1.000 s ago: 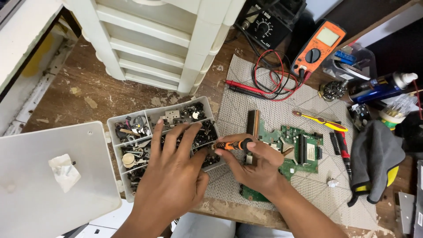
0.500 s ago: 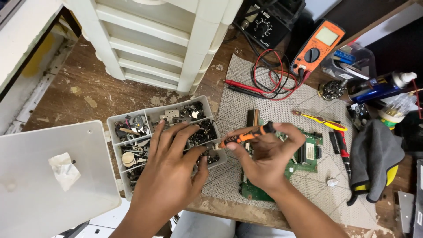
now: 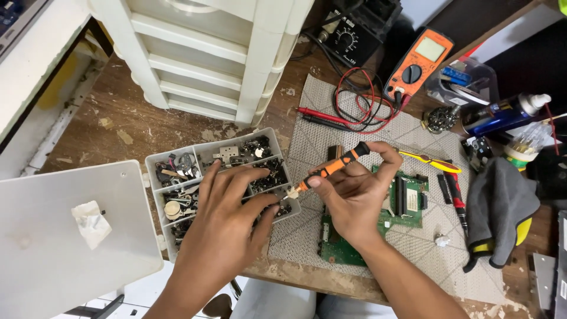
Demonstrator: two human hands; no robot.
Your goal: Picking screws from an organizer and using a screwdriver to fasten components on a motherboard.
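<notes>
Your left hand (image 3: 227,221) lies flat, fingers spread wide, over the grey plastic compartment tray of small metal parts (image 3: 155,162) on the worn wooden worktop (image 3: 136,121). Your right hand (image 3: 354,195) has its grip closed on a slim orange-and-black screwdriver (image 3: 331,168), tip pointing at the tray's right edge. The hand hovers above a green circuit board (image 3: 407,204) on a beige woven mat (image 3: 319,133). An orange multimeter (image 3: 418,64) sits beyond.
</notes>
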